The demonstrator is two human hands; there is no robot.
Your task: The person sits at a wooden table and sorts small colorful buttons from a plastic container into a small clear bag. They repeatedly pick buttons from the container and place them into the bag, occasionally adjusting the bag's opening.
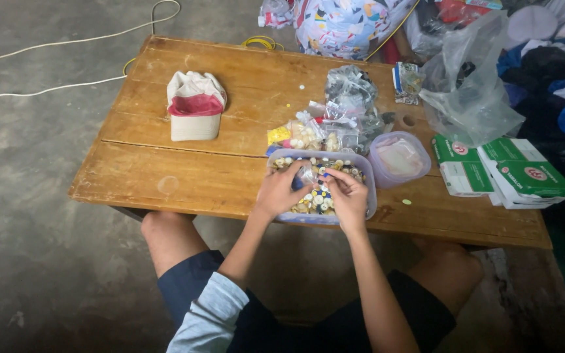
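Hands (315, 193) inside button tub (369, 196) at table's near edge (165, 199)

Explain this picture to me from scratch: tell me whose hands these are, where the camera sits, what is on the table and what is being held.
There is no machine here. One camera, worn on a seated person's head, looks down at that person's own two bare hands and knees.

The left hand and right hand meet over a clear plastic tub full of small mixed buttons. Between them they pinch a small clear bag; what it holds is too small to tell.

All this rests on a low wooden table. Behind the tub lies a heap of small filled plastic bags, and to its right a round clear container. A white and red cap lies to the left, green and white boxes and a large clear plastic bag to the right.
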